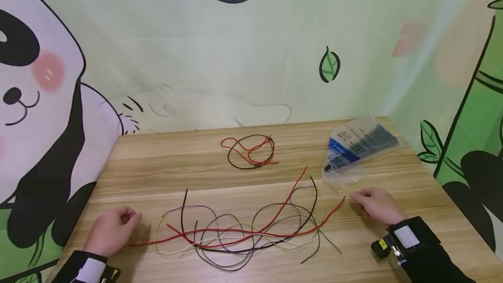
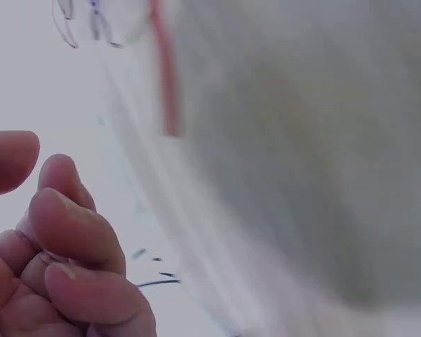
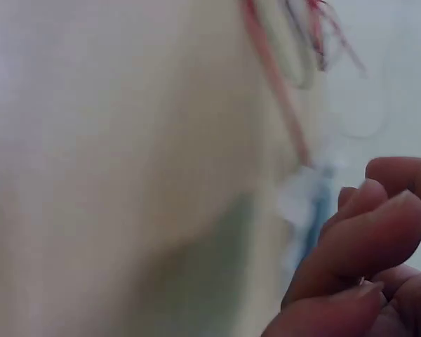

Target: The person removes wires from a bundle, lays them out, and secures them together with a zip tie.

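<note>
Several long wires lie loosely tangled across the front half of the table, among them a red wire [image 1: 255, 232], a thick black wire [image 1: 316, 195] and thinner yellow, purple, grey and white ones. At the left end of the red wire, my left hand [image 1: 114, 229] rests with loosely curled fingers; its thumb stands apart from them in the left wrist view, with nothing between. My right hand [image 1: 376, 204] is just beyond the wire's other end, fingers bent and no object visible in them. The right wrist view is blurred.
Behind the tangle lies a small coil of red and black wire [image 1: 251, 167]. A clear plastic bag [image 1: 355, 145] with a blue label and dark contents sits at the back right. A printed fabric backdrop [image 1: 173, 47] rises behind the wooden table [image 1: 157, 160].
</note>
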`<state>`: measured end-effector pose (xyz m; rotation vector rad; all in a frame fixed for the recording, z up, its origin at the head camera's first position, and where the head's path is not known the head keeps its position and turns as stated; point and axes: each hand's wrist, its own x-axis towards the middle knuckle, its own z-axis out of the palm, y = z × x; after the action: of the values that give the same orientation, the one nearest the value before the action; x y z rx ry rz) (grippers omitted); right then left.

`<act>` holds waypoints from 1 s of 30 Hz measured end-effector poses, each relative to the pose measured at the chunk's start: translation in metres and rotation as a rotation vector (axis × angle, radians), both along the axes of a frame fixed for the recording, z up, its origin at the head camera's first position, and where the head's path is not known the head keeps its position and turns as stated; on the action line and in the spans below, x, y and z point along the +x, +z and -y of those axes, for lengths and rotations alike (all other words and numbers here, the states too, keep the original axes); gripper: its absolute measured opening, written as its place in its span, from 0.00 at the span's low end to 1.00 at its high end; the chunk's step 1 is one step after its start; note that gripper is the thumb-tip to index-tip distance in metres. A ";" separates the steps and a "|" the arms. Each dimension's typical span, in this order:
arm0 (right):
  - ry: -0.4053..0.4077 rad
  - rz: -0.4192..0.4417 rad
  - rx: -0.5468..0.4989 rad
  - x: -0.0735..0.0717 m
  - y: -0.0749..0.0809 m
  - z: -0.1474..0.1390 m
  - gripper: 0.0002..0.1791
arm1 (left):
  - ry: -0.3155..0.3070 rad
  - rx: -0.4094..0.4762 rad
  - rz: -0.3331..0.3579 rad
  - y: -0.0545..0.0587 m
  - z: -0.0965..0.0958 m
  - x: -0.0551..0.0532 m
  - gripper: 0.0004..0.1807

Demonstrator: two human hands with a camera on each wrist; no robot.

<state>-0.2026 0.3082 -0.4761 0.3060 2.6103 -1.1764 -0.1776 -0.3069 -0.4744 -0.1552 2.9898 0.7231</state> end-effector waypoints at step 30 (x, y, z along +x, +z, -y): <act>0.332 -0.237 0.404 -0.117 0.022 0.202 0.12 | -0.336 0.135 0.019 0.015 -0.216 -0.098 0.14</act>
<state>-0.3196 0.1060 -0.4546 -0.2037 2.9415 -0.6042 -0.2759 -0.0913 -0.4594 0.3355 2.8279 0.8672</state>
